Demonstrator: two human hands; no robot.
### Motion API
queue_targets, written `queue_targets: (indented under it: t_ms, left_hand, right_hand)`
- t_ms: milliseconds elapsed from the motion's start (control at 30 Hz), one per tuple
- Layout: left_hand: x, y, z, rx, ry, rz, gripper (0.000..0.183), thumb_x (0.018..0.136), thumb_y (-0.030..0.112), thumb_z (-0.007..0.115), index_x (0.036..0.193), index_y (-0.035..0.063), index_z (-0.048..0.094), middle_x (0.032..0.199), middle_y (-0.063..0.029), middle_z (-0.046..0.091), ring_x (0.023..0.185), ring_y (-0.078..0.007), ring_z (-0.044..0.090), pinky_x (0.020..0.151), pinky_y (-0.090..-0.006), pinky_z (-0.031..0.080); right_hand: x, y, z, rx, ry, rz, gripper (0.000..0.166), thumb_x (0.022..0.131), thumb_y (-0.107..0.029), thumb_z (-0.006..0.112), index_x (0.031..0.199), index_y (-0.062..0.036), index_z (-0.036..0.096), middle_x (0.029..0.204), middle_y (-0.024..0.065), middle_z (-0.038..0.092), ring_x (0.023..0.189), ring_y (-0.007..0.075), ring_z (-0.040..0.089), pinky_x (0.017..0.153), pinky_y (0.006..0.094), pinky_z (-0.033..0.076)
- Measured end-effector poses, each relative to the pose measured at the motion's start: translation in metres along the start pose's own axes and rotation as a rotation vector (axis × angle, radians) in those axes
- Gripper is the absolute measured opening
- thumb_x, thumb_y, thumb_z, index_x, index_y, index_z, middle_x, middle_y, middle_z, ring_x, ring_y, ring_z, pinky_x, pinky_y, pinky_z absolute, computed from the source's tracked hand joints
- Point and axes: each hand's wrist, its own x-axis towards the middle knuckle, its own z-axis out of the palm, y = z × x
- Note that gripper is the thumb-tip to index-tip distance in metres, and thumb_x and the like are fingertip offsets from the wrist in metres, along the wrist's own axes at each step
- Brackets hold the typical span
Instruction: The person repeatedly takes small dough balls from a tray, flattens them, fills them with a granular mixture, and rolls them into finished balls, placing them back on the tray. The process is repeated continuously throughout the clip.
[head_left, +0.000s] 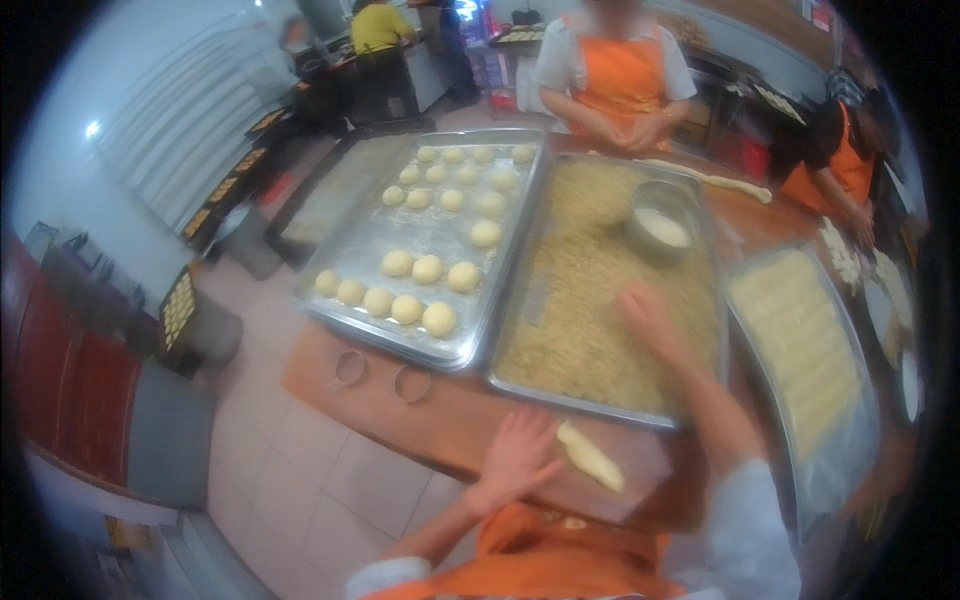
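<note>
My left hand (521, 457) lies palm down with fingers spread on the wooden table, just left of a strip of pale dough (590, 456). My right hand (643, 309) is over a metal tray (585, 411) spread with a crumbly yellow-brown filling (570, 300); its fingers look bent and blurred, and whether they hold anything cannot be made out. Beyond that hand, a round metal bowl (663, 225) with pale contents rests in the same tray. Left of it, a second metal tray (442, 352) holds several rounds of dough (439, 319).
Two metal rings (412, 384) lie near the table's left front edge. Plastic-covered dough pieces (799, 352) are on the right. A long dough rope (705, 178) lies at the far edge, before a person in an orange apron (622, 67). Other people stand farther back.
</note>
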Motion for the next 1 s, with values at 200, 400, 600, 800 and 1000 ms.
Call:
queue_targets:
  t_ms: [200, 400, 600, 800, 1000]
  left_hand:
    - [-0.002, -0.005, 0.005, 0.018, 0.037, 0.046, 0.053, 0.075, 0.034, 0.056, 0.117, 0.0033, 0.048, 0.120, -0.0196, 0.045, 0.113, -0.0368, 0.040, 0.095, -0.0460, 0.031]
    - [-0.013, -0.010, 0.008, -0.366, 0.197, -0.077, 0.043, 0.080, 0.021, 0.050, 0.118, 0.0007, 0.046, 0.119, -0.0202, 0.046, 0.112, -0.0349, 0.041, 0.097, -0.0429, 0.031]
    - [-0.030, -0.019, 0.000, -0.075, -0.077, -0.054, 0.036, 0.081, 0.014, 0.048, 0.114, 0.0010, 0.049, 0.111, -0.0181, 0.050, 0.103, -0.0333, 0.047, 0.088, -0.0415, 0.038]
    - [-0.010, -0.029, -0.031, -0.005, -0.384, -0.054, 0.029, 0.078, 0.020, 0.054, 0.101, 0.0024, 0.056, 0.098, -0.0162, 0.054, 0.092, -0.0316, 0.051, 0.080, -0.0418, 0.041]
    - [-0.005, -0.015, -0.056, -1.165, -0.214, -0.165, 0.032, 0.080, 0.024, 0.055, 0.104, 0.0016, 0.052, 0.098, -0.0153, 0.057, 0.091, -0.0250, 0.055, 0.081, -0.0374, 0.044]
  right_hand:
    - [-0.017, -0.018, -0.007, 0.340, 0.051, 0.269, 0.037, 0.087, -0.027, 0.051, 0.057, -0.0043, 0.049, 0.055, -0.0040, 0.040, 0.053, 0.0075, 0.037, 0.047, 0.0260, 0.030]
    - [-0.032, -0.032, -0.015, 0.074, 0.065, -0.037, 0.015, 0.081, -0.017, 0.055, 0.085, -0.0018, 0.054, 0.081, 0.0064, 0.054, 0.073, 0.0197, 0.051, 0.064, 0.0322, 0.041]
    - [-0.053, -0.029, -0.038, -0.305, -0.180, -0.152, 0.036, 0.076, -0.008, 0.055, 0.111, -0.0016, 0.047, 0.108, 0.0179, 0.050, 0.100, 0.0332, 0.047, 0.087, 0.0403, 0.038]
    - [-0.057, -0.033, -0.045, -0.445, -0.244, -0.061, 0.028, 0.078, -0.014, 0.053, 0.103, -0.0005, 0.049, 0.098, 0.0204, 0.051, 0.095, 0.0352, 0.048, 0.082, 0.0419, 0.039]
    - [-0.045, -0.036, -0.027, -0.415, -0.291, -0.006, 0.022, 0.083, -0.020, 0.047, 0.086, 0.0017, 0.052, 0.091, 0.0214, 0.052, 0.088, 0.0357, 0.049, 0.075, 0.0423, 0.040]
